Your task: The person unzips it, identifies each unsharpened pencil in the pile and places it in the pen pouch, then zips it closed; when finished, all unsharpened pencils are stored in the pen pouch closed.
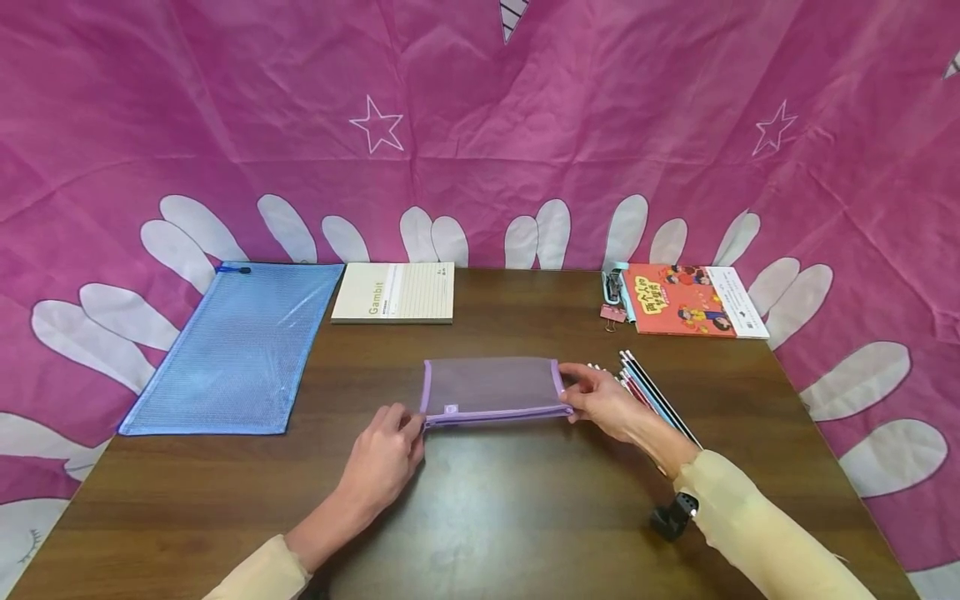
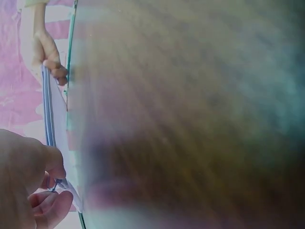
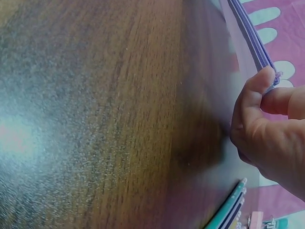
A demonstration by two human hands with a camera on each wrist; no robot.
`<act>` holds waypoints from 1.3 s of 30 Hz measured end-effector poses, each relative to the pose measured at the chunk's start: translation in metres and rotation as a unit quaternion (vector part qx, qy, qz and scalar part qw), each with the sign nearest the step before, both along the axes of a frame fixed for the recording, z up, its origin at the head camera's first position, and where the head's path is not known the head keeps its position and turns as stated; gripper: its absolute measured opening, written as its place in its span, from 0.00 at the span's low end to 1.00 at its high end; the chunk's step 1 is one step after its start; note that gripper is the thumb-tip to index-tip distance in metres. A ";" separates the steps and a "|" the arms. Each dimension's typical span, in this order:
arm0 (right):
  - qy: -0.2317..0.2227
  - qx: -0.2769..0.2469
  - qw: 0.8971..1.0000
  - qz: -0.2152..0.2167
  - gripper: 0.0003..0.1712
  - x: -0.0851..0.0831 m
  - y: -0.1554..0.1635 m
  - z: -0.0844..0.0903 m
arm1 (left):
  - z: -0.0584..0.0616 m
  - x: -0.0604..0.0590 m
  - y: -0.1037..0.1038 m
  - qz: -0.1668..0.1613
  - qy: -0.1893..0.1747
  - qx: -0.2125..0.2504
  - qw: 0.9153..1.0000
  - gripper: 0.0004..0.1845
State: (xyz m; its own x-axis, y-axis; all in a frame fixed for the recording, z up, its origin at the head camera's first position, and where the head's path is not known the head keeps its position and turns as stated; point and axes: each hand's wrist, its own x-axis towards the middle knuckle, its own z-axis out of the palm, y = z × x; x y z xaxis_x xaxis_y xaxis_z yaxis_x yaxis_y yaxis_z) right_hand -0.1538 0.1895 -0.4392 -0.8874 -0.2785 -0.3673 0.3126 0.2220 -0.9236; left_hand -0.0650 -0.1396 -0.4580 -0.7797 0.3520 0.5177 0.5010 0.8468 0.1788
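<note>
A purple mesh zipper pencil pouch (image 1: 491,385) is held between both hands over the middle of the table, its zipper edge toward the person. My left hand (image 1: 386,450) pinches the near left corner; in the left wrist view, thumb and fingers close around the zipper pull (image 2: 55,185). At the other end, my right hand (image 1: 603,402) grips the near right corner, and the right wrist view has its thumb and finger on the zipper's end (image 3: 269,78). Several pencils (image 1: 648,396) lie beside the right hand, partly hidden behind the forearm.
A blue mesh zipper folder (image 1: 232,350) lies at the left. Toward the back sits a cream notebook (image 1: 393,293). A red picture book (image 1: 690,300) is at the back right, with a stapler (image 1: 612,286) and a pink binder clip (image 1: 612,313) by its left edge. A pink curtain (image 1: 480,125) hangs behind.
</note>
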 end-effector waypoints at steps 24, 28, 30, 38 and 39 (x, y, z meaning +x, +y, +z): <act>-0.017 0.032 0.999 0.030 0.34 -0.003 0.005 -0.003 | -0.006 0.008 -0.019 -0.025 0.010 -0.023 0.999 0.15; -0.009 0.044 0.998 0.043 0.34 -0.004 0.005 -0.002 | -0.007 0.009 -0.020 -0.028 0.009 -0.024 0.999 0.15; -0.004 0.050 0.997 0.051 0.35 -0.006 0.004 0.000 | -0.007 0.010 -0.020 -0.025 0.000 -0.028 0.999 0.16; -0.003 0.068 0.995 0.069 0.34 -0.011 0.004 0.004 | 0.000 0.007 -0.003 -0.046 -0.025 -0.004 0.999 0.27; -0.004 0.071 0.995 0.070 0.34 -0.011 0.004 0.003 | 0.001 0.004 0.001 -0.061 -0.026 0.004 0.998 0.27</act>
